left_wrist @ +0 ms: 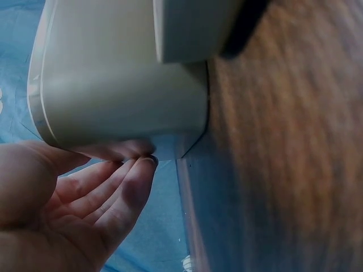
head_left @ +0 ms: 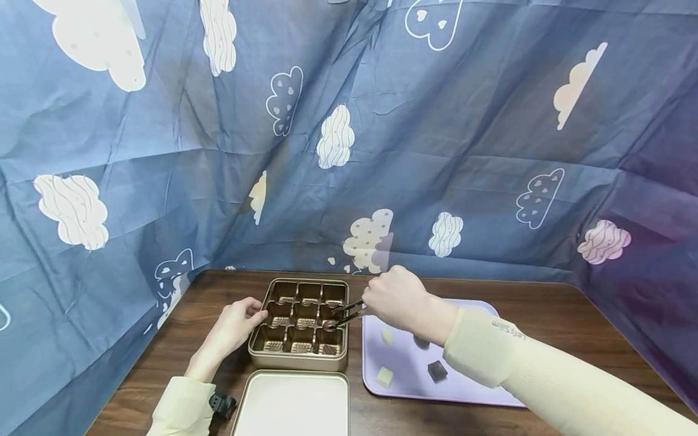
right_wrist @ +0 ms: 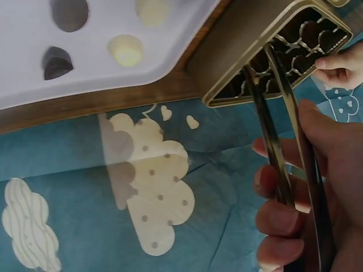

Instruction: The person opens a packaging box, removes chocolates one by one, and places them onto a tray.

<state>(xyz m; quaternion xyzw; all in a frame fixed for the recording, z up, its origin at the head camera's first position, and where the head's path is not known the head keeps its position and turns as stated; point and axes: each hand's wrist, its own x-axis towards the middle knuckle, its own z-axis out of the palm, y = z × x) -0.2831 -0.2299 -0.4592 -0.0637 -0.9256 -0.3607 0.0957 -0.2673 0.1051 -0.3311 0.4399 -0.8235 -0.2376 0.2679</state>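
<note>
My right hand (head_left: 397, 298) holds slim metal tongs (right_wrist: 300, 133), their two arms apart, over the gold tin (head_left: 299, 362). The tong tips reach into the right compartment of the tin's middle row, by a round brown chocolate (head_left: 329, 325). Whether they touch it I cannot tell. Another dark chocolate (head_left: 329, 349) sits in the front right compartment. My left hand (head_left: 238, 323) touches the tin's left side with extended fingers, as the left wrist view (left_wrist: 122, 198) shows from low down.
Right of the tin lies a lilac tray (head_left: 376, 387) with a dark square chocolate (head_left: 437, 370), a pale square one (head_left: 384, 376), a pale round one (head_left: 387, 336) and a partly covered dark one (head_left: 422, 343). A white, gold-rimmed lid (head_left: 294, 407) lies in front. Blue cloud-patterned cloth (head_left: 305, 230) hangs behind.
</note>
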